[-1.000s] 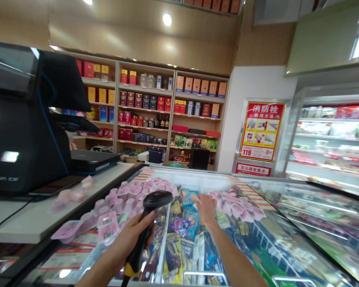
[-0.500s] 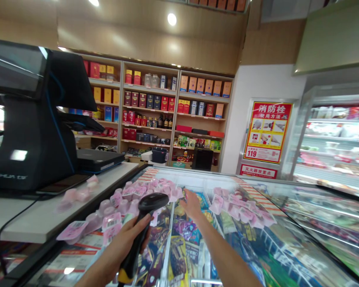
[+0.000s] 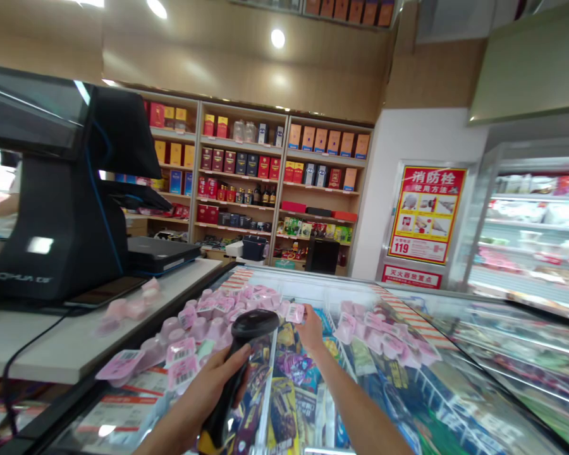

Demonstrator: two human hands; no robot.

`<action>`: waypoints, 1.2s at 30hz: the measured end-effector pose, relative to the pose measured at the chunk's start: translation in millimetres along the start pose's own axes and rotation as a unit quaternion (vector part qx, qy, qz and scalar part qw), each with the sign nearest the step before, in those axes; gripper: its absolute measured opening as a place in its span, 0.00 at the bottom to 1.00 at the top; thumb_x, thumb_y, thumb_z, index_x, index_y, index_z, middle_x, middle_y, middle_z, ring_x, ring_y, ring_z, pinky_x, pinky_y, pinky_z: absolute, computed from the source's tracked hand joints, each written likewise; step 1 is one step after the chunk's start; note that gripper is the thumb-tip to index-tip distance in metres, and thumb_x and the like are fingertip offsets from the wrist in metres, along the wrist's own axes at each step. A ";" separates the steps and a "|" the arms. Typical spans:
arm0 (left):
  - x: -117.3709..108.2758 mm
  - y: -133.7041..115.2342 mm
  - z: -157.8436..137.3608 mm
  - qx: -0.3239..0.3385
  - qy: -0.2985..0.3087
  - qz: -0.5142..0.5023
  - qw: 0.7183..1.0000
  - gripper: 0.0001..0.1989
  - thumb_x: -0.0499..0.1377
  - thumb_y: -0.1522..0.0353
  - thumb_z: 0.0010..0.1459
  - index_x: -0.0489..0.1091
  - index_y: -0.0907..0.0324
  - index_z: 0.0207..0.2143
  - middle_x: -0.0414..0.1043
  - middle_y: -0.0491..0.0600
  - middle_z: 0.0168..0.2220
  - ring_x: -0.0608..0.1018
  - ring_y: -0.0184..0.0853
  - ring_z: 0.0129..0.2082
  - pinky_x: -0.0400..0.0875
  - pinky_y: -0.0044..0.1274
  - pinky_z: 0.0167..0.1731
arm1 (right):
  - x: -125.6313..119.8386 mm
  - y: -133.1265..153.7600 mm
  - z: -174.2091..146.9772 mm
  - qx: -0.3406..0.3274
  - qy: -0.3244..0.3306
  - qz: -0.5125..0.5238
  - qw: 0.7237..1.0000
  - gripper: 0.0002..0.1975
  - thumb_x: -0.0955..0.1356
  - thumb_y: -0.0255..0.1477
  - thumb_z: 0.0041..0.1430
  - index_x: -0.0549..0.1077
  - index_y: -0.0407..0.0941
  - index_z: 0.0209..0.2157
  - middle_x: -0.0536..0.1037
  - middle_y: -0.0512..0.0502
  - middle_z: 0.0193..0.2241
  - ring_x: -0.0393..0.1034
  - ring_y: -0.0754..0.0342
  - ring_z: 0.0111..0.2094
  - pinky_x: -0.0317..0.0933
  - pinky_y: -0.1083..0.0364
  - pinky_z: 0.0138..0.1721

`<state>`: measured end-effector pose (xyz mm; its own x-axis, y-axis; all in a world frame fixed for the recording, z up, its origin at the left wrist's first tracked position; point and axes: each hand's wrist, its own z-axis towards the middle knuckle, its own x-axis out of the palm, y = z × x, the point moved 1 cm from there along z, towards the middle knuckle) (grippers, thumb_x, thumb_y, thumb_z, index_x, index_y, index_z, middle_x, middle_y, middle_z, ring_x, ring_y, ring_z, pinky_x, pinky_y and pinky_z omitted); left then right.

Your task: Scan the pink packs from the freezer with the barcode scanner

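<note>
My left hand (image 3: 222, 382) is wrapped around the handle of a black barcode scanner (image 3: 253, 323), its head tilted up and pointing right. My right hand (image 3: 310, 328) pinches a small pink packaged cup (image 3: 294, 313) with a white barcode label, held just right of the scanner head. A large cluster of similar pink cups (image 3: 208, 316) lies on the freezer's glass top (image 3: 137, 411) to the left. A second cluster of pink cups (image 3: 384, 332) lies to the right. Under the glass, colourful ice-cream packets (image 3: 284, 404) show.
On the left a white counter (image 3: 42, 354) carries a black cash register (image 3: 61, 208), a phone (image 3: 107, 292) and a few pink cups (image 3: 133, 306). Shelves of boxes (image 3: 237, 164) stand behind. A lit chiller (image 3: 535, 227) is at right. Part of another person's arm (image 3: 4, 205) shows far left.
My right hand now holds a pink cup with its label showing; before, it was reaching among the cups. The scanner has shifted slightly right in the view.
</note>
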<state>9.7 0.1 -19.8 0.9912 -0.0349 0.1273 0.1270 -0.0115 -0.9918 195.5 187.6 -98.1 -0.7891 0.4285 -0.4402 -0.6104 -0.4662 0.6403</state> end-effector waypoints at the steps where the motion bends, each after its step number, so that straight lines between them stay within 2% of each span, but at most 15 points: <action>1: 3.5 -1.0 -1.1 -0.001 0.003 -0.001 1.000 0.15 0.55 0.56 0.45 0.62 0.59 0.18 0.61 0.40 0.13 0.61 0.24 0.12 0.55 0.17 0.14 | -4.4 0.2 -0.7 -0.003 -0.005 0.002 1.000 0.17 0.62 0.20 0.39 0.63 0.42 0.36 0.72 0.46 0.31 0.66 0.54 0.33 0.58 0.57 0.36; 6: 15.0 -5.3 -4.5 -0.006 0.019 0.015 1.000 0.17 0.55 0.56 0.44 0.61 0.60 0.17 0.62 0.40 0.12 0.61 0.23 0.12 0.57 0.16 0.14 | -17.5 8.2 -2.8 0.000 -0.012 -0.010 1.000 0.17 0.61 0.20 0.40 0.63 0.42 0.37 0.72 0.47 0.32 0.66 0.55 0.33 0.58 0.58 0.35; 9: 14.8 -5.8 -2.9 -0.013 0.010 0.006 1.000 0.16 0.56 0.55 0.42 0.62 0.60 0.20 0.64 0.41 0.14 0.63 0.23 0.11 0.57 0.16 0.13 | -28.6 7.5 -5.7 0.012 -0.019 -0.112 0.993 0.15 0.62 0.21 0.42 0.65 0.43 0.36 0.72 0.47 0.32 0.65 0.53 0.36 0.55 0.56 0.37; 13: 10.1 -3.7 1.9 -0.007 0.003 -0.013 1.000 0.16 0.57 0.55 0.41 0.62 0.59 0.22 0.64 0.40 0.14 0.63 0.23 0.11 0.57 0.16 0.12 | -53.8 -8.5 -12.5 0.047 -0.036 -0.310 0.949 0.12 0.63 0.23 0.42 0.66 0.43 0.34 0.71 0.44 0.35 0.59 0.47 0.42 0.50 0.50 0.42; 16: 7.0 -0.9 4.9 -0.015 0.006 -0.019 1.000 0.16 0.58 0.55 0.41 0.61 0.59 0.21 0.64 0.40 0.14 0.64 0.23 0.11 0.57 0.16 0.12 | -72.3 -24.5 -16.9 0.065 -0.027 -0.387 0.919 0.12 0.64 0.24 0.43 0.66 0.43 0.34 0.69 0.42 0.38 0.56 0.47 0.44 0.47 0.48 0.43; 22: 4.4 -2.2 5.7 -0.008 0.012 -0.017 1.000 0.14 0.56 0.57 0.44 0.62 0.60 0.23 0.64 0.40 0.14 0.63 0.23 0.12 0.57 0.16 0.13 | -99.3 -44.5 -17.2 0.084 -0.027 -0.436 0.896 0.15 0.61 0.22 0.44 0.65 0.43 0.38 0.66 0.40 0.43 0.54 0.46 0.47 0.45 0.45 0.44; 25: 3.2 -4.1 7.4 -0.009 0.013 -0.019 1.000 0.14 0.56 0.58 0.45 0.62 0.60 0.23 0.63 0.39 0.14 0.62 0.22 0.11 0.57 0.16 0.13 | -106.1 -46.8 -12.9 0.094 -0.012 -0.432 0.897 0.21 0.61 0.20 0.42 0.64 0.42 0.43 0.64 0.39 0.45 0.52 0.44 0.49 0.45 0.44 0.44; 28: 2.0 -3.1 11.3 -0.010 0.010 -0.016 1.000 0.14 0.56 0.58 0.45 0.62 0.60 0.20 0.62 0.39 0.13 0.63 0.23 0.12 0.57 0.16 0.14 | -102.2 -38.2 -6.0 0.079 0.005 -0.399 0.914 0.26 0.62 0.22 0.40 0.61 0.43 0.47 0.63 0.40 0.47 0.50 0.44 0.50 0.42 0.43 0.46; 30: 1.2 -0.8 14.5 -0.011 0.013 -0.012 1.000 0.15 0.56 0.58 0.45 0.61 0.60 0.19 0.62 0.39 0.12 0.62 0.23 0.12 0.57 0.16 0.14 | -91.1 -26.5 0.4 0.053 0.014 -0.370 0.927 0.25 0.61 0.23 0.41 0.61 0.45 0.46 0.64 0.42 0.48 0.49 0.46 0.51 0.40 0.44 0.47; 33: -1.1 3.7 19.0 -0.006 0.016 -0.008 1.000 0.14 0.55 0.57 0.45 0.63 0.60 0.21 0.62 0.39 0.12 0.62 0.24 0.12 0.56 0.17 0.14 | -61.1 -7.7 12.9 0.029 0.033 -0.307 0.951 0.22 0.60 0.24 0.45 0.62 0.46 0.46 0.65 0.44 0.47 0.53 0.49 0.49 0.44 0.48 0.47; 36: -4.7 6.8 22.1 0.002 0.011 0.006 1.000 0.15 0.54 0.56 0.45 0.63 0.60 0.20 0.62 0.39 0.12 0.61 0.24 0.11 0.56 0.18 0.15 | -19.8 4.4 26.3 0.023 0.094 -0.235 0.967 0.21 0.59 0.27 0.49 0.61 0.46 0.48 0.65 0.45 0.47 0.56 0.51 0.48 0.48 0.51 0.46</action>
<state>6.7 22.3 -27.2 0.9918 -0.0570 0.1146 0.1144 -0.0073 -0.9934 210.3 197.4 -69.9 -0.4271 0.4344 -0.7930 -0.9041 -0.2174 0.3679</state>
